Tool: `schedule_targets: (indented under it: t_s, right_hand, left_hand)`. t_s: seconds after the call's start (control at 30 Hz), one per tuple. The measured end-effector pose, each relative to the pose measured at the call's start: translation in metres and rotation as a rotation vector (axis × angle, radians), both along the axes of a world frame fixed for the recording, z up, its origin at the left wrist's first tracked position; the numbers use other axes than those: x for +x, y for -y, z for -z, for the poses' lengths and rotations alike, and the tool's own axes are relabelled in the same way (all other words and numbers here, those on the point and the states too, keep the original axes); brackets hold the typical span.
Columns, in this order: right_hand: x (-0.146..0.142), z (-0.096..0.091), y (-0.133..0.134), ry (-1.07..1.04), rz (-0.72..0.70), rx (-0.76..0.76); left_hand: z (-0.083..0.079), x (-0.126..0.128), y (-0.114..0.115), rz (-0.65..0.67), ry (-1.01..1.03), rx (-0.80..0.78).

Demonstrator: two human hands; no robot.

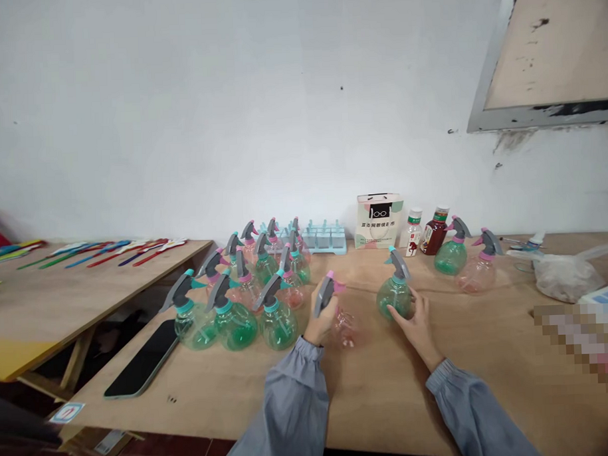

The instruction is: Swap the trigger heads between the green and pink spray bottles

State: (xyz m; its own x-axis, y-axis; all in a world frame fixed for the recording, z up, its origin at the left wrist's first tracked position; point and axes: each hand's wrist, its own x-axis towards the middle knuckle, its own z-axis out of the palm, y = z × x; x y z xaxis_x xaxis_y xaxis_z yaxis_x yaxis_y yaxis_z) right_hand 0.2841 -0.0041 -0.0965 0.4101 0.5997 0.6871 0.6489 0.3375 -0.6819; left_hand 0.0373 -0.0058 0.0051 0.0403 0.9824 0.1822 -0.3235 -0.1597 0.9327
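My left hand [324, 317] is closed around the neck of a pink spray bottle [348, 327], whose grey head with a pink trigger rises above my fingers; the bottle is tilted and slightly blurred. To the right, my right hand [414, 324] grips the lower side of a green spray bottle [393, 295] with a grey and teal head. Just left of my left hand, several green and pink spray bottles stand in a group, among them a green spray bottle [280, 325] at the front. Part of the pink bottle's neck is hidden by my fingers.
A phone [142, 360] lies at the table's left. Behind stand pale blue moulds [324, 237], a paper bag [378, 225], a white bottle [412, 234] and a dark red bottle [434, 231]. Two spray bottles [450, 256] and a plastic bag [567, 275] are at right.
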Motion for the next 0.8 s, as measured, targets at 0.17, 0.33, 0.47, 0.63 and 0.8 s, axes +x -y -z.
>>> schedule_targets:
  t_s: [0.17, 0.33, 0.47, 0.63, 0.8]
  right_hand:
    - [0.001, -0.001, 0.000, 0.006, -0.001, -0.009]
    - [0.001, 0.001, -0.001, -0.008, -0.001, -0.007]
    - [0.001, 0.002, -0.002, -0.007, 0.001, 0.008]
    - [0.000, 0.003, -0.002, -0.005, -0.006, 0.010]
    - [0.000, 0.002, -0.002, 0.012, -0.006, 0.027]
  left_hand:
    - [-0.008, 0.010, -0.020, -0.341, -0.288, 0.378]
    - [-0.005, 0.024, -0.061, -0.653, -0.613, 0.390]
    - [-0.006, 0.034, -0.094, -0.745, -0.760, 0.366]
    - [-0.008, 0.035, -0.114, -0.794, -0.798, 0.388]
    - [0.002, 0.024, -0.107, -0.855, -0.724, 0.493]
